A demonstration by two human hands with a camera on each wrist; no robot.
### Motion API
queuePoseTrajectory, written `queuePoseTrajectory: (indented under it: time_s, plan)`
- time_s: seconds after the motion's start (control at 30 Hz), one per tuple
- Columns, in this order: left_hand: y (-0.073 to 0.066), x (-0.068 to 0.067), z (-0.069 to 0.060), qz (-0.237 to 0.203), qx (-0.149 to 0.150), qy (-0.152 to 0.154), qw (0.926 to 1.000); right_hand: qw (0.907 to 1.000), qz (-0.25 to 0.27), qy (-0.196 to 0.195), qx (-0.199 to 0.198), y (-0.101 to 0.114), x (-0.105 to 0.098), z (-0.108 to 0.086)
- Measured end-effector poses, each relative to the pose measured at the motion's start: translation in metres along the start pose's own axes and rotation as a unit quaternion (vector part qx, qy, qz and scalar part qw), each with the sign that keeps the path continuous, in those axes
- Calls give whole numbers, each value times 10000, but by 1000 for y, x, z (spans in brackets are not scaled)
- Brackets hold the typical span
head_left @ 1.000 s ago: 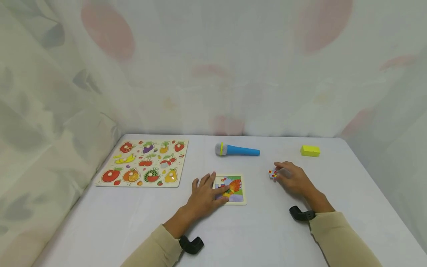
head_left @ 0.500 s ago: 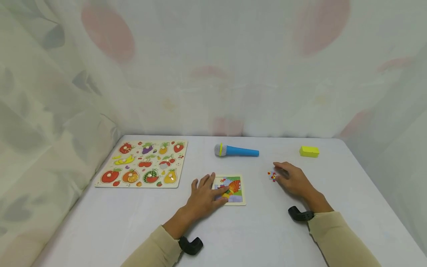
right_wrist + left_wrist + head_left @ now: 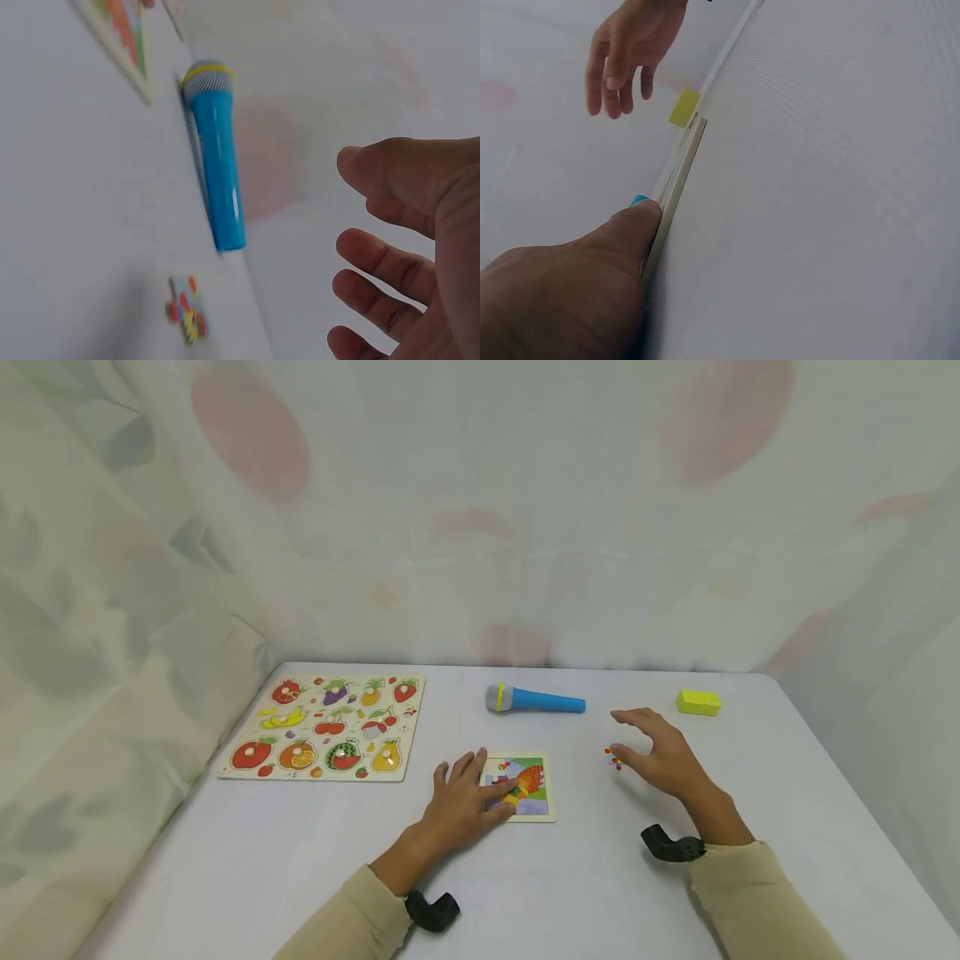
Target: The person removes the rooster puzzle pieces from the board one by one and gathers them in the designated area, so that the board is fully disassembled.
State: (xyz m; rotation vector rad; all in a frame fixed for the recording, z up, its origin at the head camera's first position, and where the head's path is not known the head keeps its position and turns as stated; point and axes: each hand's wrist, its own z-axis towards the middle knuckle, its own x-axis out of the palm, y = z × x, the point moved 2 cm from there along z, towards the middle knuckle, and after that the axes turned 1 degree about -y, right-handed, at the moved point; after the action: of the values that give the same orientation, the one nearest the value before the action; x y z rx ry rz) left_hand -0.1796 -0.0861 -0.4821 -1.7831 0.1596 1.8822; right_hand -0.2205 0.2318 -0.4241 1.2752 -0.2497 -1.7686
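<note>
My left hand [image 3: 462, 806] rests with spread fingers on the left part of a small framed jigsaw puzzle [image 3: 535, 777] that shows an orange bird-like picture. In the left wrist view its thumb [image 3: 626, 229] lies along the puzzle frame's edge [image 3: 676, 187]. My right hand [image 3: 663, 756] hovers above the table with thumb and fingers apart and nothing between them. Just left of its thumb, a loose jigsaw piece [image 3: 615, 760] with red and yellow marks lies on the table. The right wrist view shows that piece [image 3: 186, 309] apart from the fingers.
A blue toy microphone [image 3: 536, 698] lies behind the puzzle. At the back right sits a yellow block [image 3: 698, 702]. A fruit peg puzzle board [image 3: 318, 731] occupies the left back of the white table, with curtains behind and at the sides.
My right hand has let go of the jigsaw piece and lifted off it, its thumb and fingers spreading wider. The left hand has stayed on the puzzle.
</note>
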Motion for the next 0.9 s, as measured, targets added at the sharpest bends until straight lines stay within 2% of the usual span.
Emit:
queuePoseTrajectory:
  time_s: [0.33, 0.6, 0.9]
  plan:
    - [0, -1, 0, -71, 87, -52, 9999, 9995, 164, 31, 261, 32, 11, 10]
    - [-1, -2, -1, -20, 127, -107, 9999, 9994, 330, 32, 69, 48, 28, 17]
    - [0, -1, 0, 38, 121, -78, 9999, 9987, 449, 239, -12, 58, 53, 24]
